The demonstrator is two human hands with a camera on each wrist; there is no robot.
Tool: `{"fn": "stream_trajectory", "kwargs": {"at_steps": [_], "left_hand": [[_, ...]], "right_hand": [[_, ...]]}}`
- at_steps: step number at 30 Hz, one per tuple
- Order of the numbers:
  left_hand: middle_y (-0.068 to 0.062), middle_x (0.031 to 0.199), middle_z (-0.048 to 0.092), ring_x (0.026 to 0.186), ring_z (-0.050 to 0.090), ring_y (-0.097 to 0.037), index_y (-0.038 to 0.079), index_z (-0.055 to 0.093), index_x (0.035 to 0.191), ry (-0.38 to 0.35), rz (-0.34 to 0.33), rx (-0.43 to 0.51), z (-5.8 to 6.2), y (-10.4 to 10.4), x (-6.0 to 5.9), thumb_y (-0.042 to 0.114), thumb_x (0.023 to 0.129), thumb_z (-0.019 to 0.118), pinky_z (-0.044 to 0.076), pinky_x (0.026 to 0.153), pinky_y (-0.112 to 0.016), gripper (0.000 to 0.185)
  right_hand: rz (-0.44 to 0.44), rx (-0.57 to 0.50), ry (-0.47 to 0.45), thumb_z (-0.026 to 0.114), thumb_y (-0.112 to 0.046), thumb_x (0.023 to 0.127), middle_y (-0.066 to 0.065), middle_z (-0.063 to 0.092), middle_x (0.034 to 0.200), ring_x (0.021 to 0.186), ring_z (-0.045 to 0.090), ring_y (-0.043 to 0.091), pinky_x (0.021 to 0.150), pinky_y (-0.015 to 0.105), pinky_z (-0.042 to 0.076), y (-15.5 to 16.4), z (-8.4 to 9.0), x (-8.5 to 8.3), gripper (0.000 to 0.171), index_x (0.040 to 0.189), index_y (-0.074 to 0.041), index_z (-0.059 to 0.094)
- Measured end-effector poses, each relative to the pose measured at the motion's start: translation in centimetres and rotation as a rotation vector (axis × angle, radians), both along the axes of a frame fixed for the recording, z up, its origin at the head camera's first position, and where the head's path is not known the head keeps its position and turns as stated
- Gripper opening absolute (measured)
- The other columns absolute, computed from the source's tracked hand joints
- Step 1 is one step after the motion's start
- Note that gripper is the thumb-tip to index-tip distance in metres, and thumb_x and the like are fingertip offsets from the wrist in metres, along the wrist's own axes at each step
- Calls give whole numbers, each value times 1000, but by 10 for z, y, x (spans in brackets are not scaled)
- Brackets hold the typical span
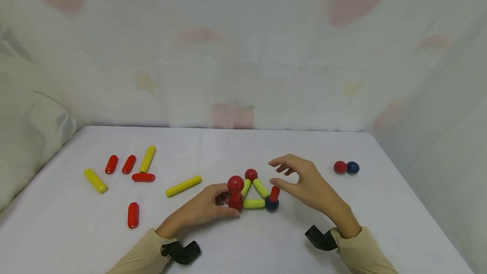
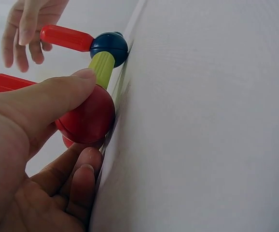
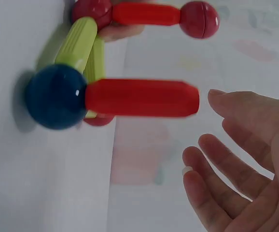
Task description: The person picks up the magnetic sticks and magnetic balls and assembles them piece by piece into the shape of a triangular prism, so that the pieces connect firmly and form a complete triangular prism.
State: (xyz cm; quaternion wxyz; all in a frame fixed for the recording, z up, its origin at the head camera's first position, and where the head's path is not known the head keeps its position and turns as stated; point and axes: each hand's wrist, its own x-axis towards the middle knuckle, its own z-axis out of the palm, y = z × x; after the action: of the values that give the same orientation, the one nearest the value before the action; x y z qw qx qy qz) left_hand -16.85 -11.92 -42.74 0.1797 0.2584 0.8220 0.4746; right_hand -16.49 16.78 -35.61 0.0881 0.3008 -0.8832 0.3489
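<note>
We judged the biggest risk to be the short red rod (image 1: 274,193) standing on the blue ball (image 1: 272,204) — it rose with nothing bracing its top, so a brush from our right hand (image 1: 304,185) could have tipped it or pulled it off. A second risk lay at the other corner: if our left hand (image 1: 205,208) shifted, the red ball (image 2: 87,116) it steadied might have slid, dragging the flat triangle of yellow-green rods (image 1: 254,203) out of shape and toppling the upright red post (image 1: 235,198) with its ball on top (image 1: 235,184).

Our left hand lay low on the tabletop (image 1: 243,248), thumb and fingers curled round that corner ball, the grip closed on it. Our right hand hovered just beside the short red rod, fingers loosely spread and a little bent, grip open and holding nothing; whether a fingertip grazed the rod we could not quite tell — the wrist view was blurred there.

The structure sat near the front middle of the tabletop, between both hands.
</note>
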Motion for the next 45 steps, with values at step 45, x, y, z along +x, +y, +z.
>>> {"fn": "stream_trajectory", "kwargs": {"at_steps": [45], "left_hand": [[-1, 93, 60, 88, 52, -17, 17, 66, 117, -18, 5, 7, 3, 1, 2, 26, 85, 79, 43, 71, -21, 36]], "right_hand": [[-329, 149, -177, 74, -26, 90, 19, 66, 121, 103, 63, 37, 84, 45, 53, 113, -13, -33, 41, 124, -6, 63]]}}
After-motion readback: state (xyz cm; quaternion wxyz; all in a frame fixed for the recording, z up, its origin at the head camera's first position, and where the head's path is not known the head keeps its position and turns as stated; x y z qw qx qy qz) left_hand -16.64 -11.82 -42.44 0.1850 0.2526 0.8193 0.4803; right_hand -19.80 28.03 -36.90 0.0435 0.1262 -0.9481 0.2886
